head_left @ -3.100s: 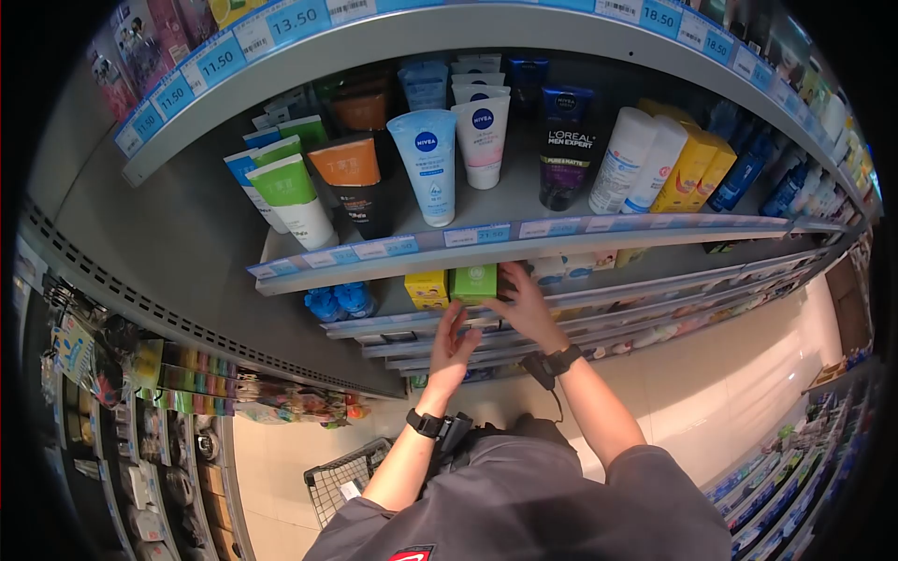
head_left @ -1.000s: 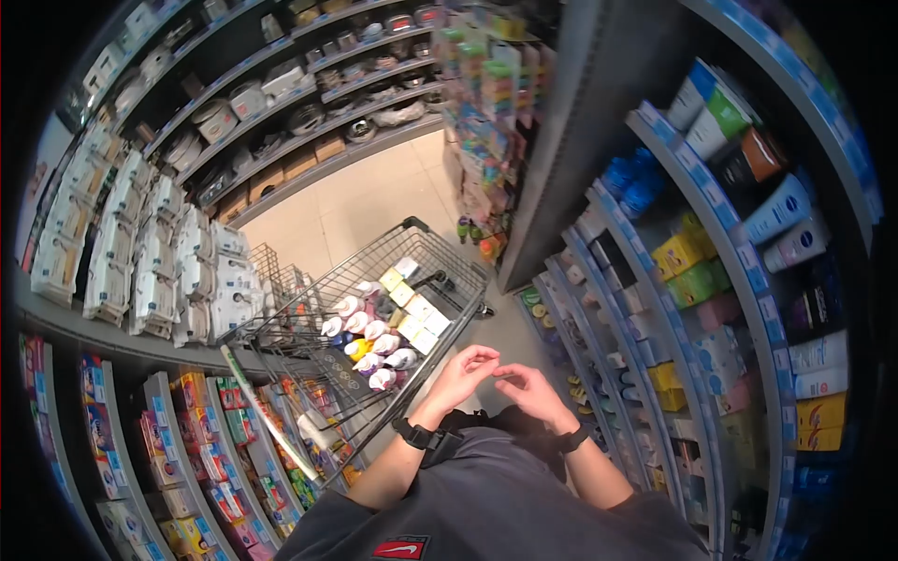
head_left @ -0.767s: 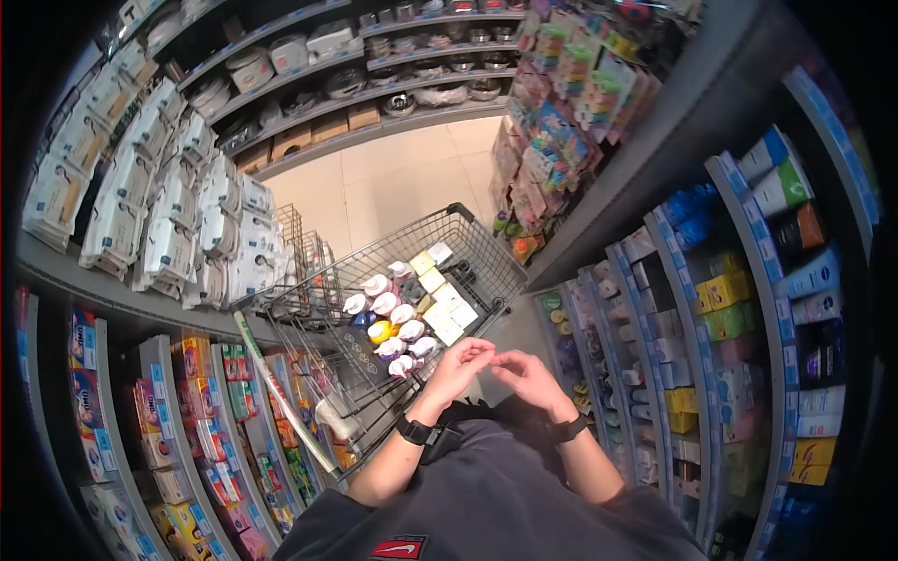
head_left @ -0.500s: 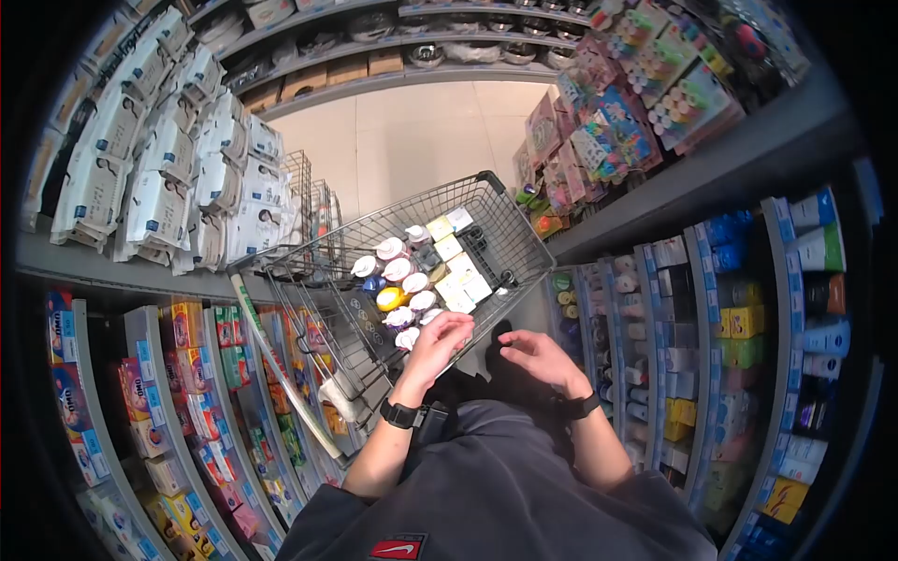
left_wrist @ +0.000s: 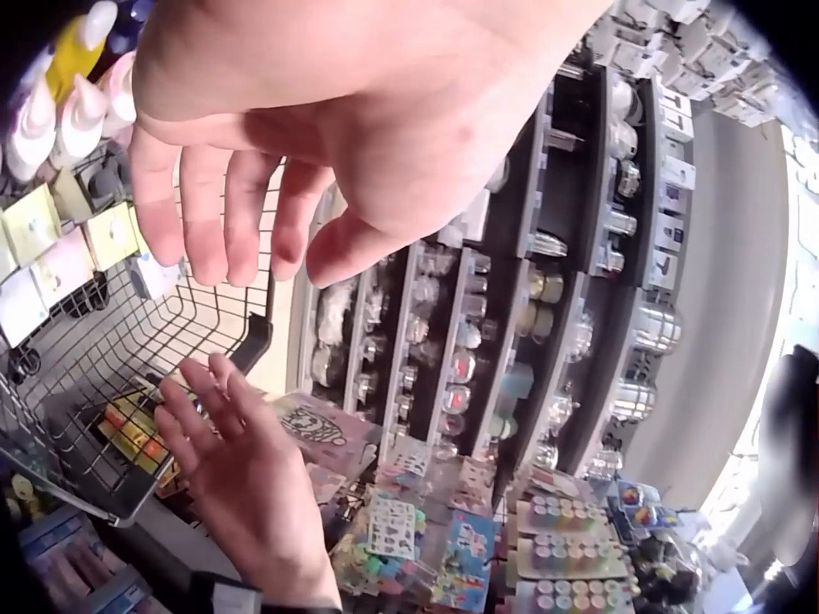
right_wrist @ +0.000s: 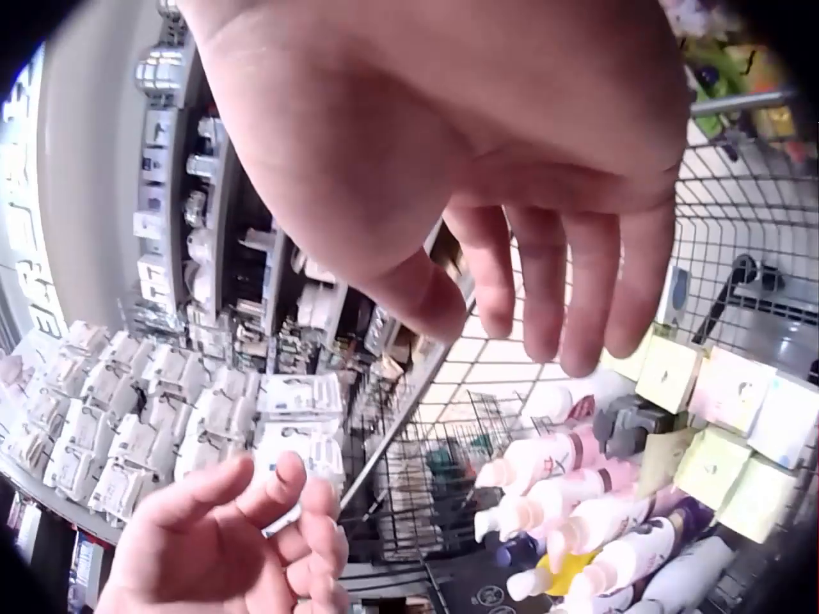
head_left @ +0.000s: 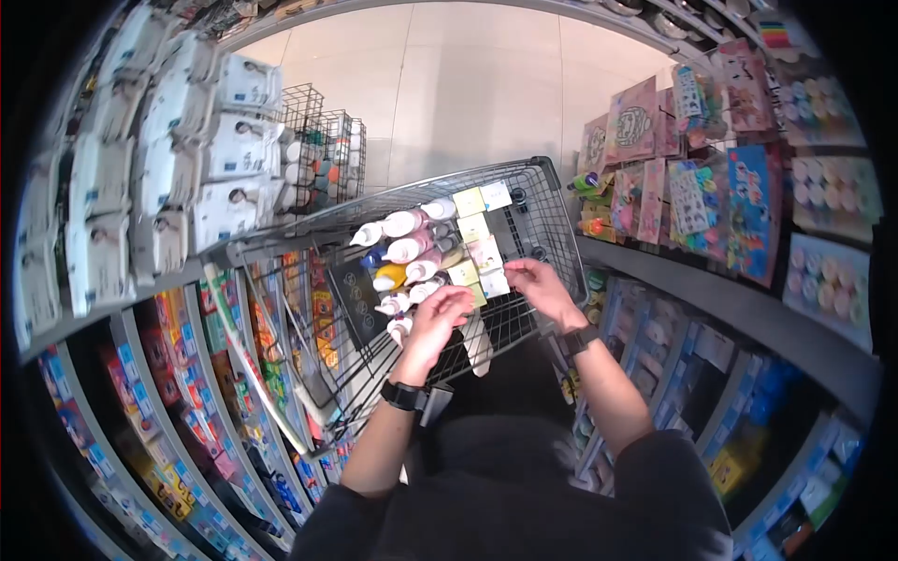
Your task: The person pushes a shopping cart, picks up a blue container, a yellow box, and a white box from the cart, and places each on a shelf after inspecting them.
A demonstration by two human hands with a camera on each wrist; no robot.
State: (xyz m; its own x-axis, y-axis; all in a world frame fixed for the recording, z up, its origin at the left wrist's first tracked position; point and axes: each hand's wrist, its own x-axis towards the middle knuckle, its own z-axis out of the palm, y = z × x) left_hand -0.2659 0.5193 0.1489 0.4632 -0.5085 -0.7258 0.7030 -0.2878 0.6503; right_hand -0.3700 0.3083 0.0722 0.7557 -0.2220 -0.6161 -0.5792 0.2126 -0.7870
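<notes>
My left hand (head_left: pixel 438 325) hovers over the near side of the shopping cart (head_left: pixel 544 166), holding nothing, its fingers loosely bent. To its right my right hand (head_left: pixel 544 292) is likewise free, fingertips near the small cartons. Inside the cart stand several pump bottles (head_left: pixel 423 266), mostly white and pink, with a yellow one among them. Beside them several small pale yellow and white boxes (head_left: pixel 485 254) sit in rows. In the right wrist view the fingers (right_wrist: pixel 589 294) hang above these boxes and bottles. The left wrist view shows relaxed fingers (left_wrist: pixel 202 218) over the wire basket.
Stacks of white soft packs (head_left: pixel 238 140) fill a shelf on the left, above shelves of boxed goods (head_left: pixel 196 402). Hanging stationery cards (head_left: pixel 753 215) line the right side, with product shelves (head_left: pixel 655 365) below. Pale floor tiles (head_left: pixel 449 84) lie beyond the cart.
Earlier both hands were at a green box on the right-hand shelf. The view has since swung to the cart. The hands, together a second ago, have parted and moved over it.
</notes>
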